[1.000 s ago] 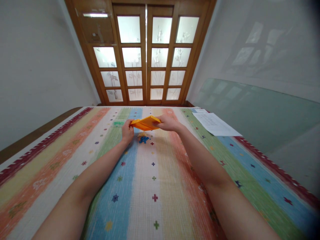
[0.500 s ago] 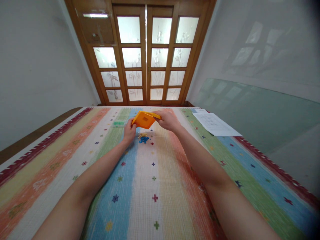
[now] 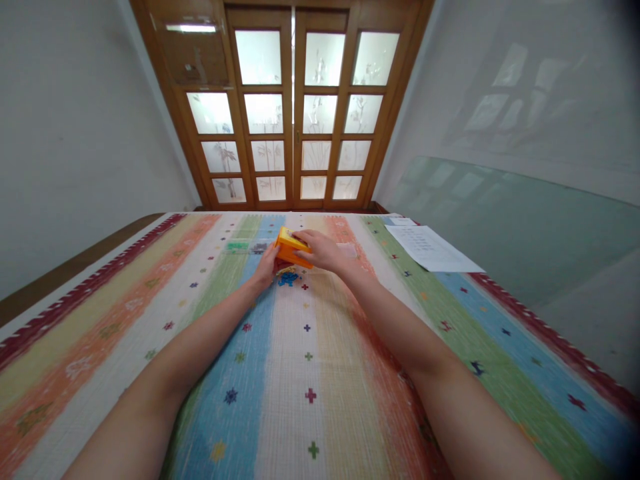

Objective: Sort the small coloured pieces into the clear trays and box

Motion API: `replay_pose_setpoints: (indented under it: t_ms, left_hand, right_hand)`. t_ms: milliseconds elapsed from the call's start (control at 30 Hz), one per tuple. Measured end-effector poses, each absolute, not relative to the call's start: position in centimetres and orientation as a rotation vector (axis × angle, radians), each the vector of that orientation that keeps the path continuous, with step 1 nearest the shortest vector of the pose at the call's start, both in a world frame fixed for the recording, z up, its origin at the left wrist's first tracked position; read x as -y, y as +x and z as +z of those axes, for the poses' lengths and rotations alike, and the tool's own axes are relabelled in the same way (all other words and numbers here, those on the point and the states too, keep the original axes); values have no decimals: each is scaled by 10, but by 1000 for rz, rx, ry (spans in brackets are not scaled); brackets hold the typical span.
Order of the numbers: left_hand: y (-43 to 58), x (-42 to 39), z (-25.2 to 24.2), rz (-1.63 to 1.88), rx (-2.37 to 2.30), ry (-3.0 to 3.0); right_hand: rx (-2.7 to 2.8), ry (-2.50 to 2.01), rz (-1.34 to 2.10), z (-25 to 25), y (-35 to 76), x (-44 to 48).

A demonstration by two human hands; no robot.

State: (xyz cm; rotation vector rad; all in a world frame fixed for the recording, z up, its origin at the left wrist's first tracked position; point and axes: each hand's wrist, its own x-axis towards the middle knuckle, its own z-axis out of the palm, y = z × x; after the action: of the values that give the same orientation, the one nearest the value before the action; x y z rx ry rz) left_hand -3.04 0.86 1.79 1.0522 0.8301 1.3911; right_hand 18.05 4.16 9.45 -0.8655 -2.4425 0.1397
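Both hands hold a small orange-yellow plastic box (image 3: 294, 253) tilted above the far middle of the table. My left hand (image 3: 267, 268) grips its left edge, fingers closed and partly hidden. From the right, my right hand (image 3: 323, 251) clasps the box, with fingers across its top and the thumb on its near side. Right below the box lies a little heap of small blue pieces (image 3: 288, 280) on the cloth. Small pale yellow pieces (image 3: 285, 271) show behind them, partly covered by the left hand and the box. What the box contains cannot be seen.
Behind the hands sits a clear tray with small green pieces (image 3: 237, 247) and dark pieces (image 3: 259, 247). A pale pinkish strip (image 3: 347, 251) shows beyond the right wrist. Printed paper sheets (image 3: 430, 250) lie at the far right on the striped tablecloth (image 3: 290, 400).
The two orange parts, spread apart before, are now together as one box shape. My right hand has moved slightly down and left over it. The dark pieces and pinkish strip have come into view.
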Motion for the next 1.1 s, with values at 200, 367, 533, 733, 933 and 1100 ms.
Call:
replay_pose_setpoints:
  t_ms: [200, 367, 533, 733, 933, 1100]
  left_hand:
    - [-39, -6, 26, 1328, -820, 987]
    - [-40, -8, 23, 1327, -904, 1229]
    - [-40, -7, 9, 1300, -1209, 1709]
    - [-36, 2, -2, 1137, -1126, 1990]
    - [-35, 1, -7, 1048, -1098, 2274]
    - [-31, 1, -7, 944, -962, 2354]
  right_hand:
    - [2520, -862, 44, 74, 171, -38]
    - [2431, -945, 16, 60, 171, -49]
    - [2314, -1102, 7, 46, 185, -65]
    - [2364, -1146, -46, 27, 200, -79]
    - [2477, -1101, -74, 12, 201, -90]
    - [2521, -1141, -96, 7, 202, -93]
